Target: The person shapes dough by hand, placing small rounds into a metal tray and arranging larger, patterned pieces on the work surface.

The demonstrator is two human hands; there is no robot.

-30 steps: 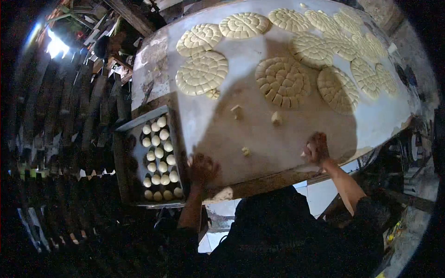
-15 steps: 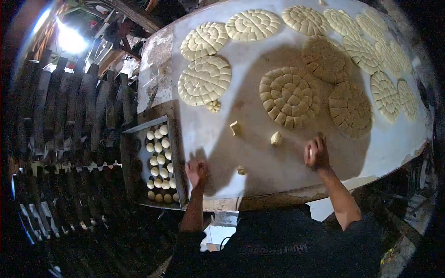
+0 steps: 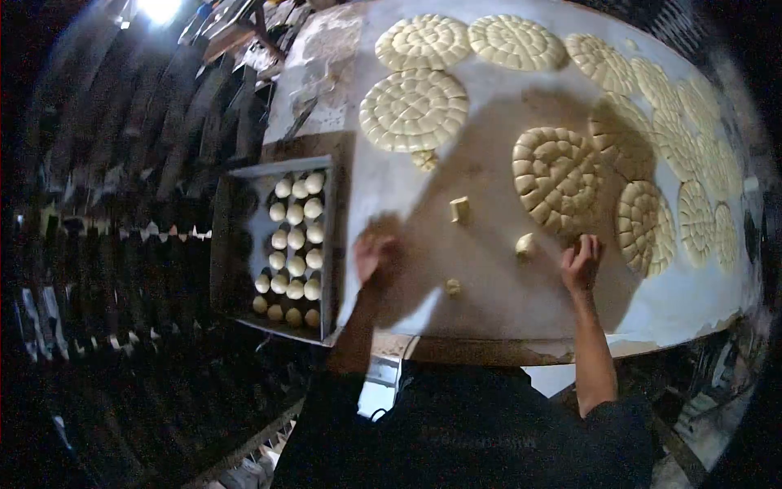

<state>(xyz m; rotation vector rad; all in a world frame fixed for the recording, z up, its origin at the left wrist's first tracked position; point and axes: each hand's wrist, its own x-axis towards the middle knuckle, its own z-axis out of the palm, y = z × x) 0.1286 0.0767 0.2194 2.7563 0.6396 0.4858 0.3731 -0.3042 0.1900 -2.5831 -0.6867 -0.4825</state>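
Observation:
My left hand point(image 3: 376, 254) is over the table just right of the tray, its fingers smeared by motion. My right hand point(image 3: 582, 262) is low over the table, back up, with its fingers curled in. Whatever lies under those fingers is hidden. A small lump of dough point(image 3: 525, 246) sits just left of my right hand. Behind it lies a large round of dough point(image 3: 558, 175) scored into many pieces. Between my hands are a short cut strip of dough point(image 3: 459, 209) and a small dough scrap point(image 3: 453, 287).
A metal tray point(image 3: 328, 244) at the left holds rows of dough balls point(image 3: 295, 213). More scored dough rounds point(image 3: 414, 110) lie along the back and right of the table point(image 3: 489, 318). A small clump of dough point(image 3: 424, 160) touches the left round. Dark slats point(image 3: 122, 277) stand beyond the tray.
The head view has turned left, so the table things appear shifted to the right. My left hand has moved a little farther from the tray; my right hand is nearer the dough lump.

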